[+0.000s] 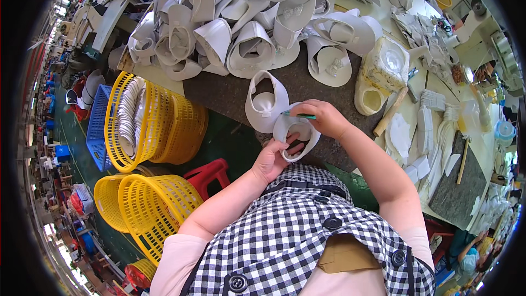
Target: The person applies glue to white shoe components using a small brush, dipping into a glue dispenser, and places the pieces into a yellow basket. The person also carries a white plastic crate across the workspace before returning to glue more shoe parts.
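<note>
My left hand (273, 158) grips a white curved shoe upper piece (296, 131) from below, thumb inside its opening. My right hand (322, 118) holds a green pen (300, 114) with its tip on the top of that piece. Both hands are over the dark grey work mat (230, 92) at the table's near edge. Another white upper piece (266, 104) lies flat on the mat just left of the held one, touching it.
A big heap of white upper pieces (241, 16) covers the far part of the table. Yellow plastic baskets (156, 123) stand at the left, one holding white pieces, with a red stool (208, 174) below. A wooden-handled hammer (392, 111) and a glue container (384, 66) lie to the right.
</note>
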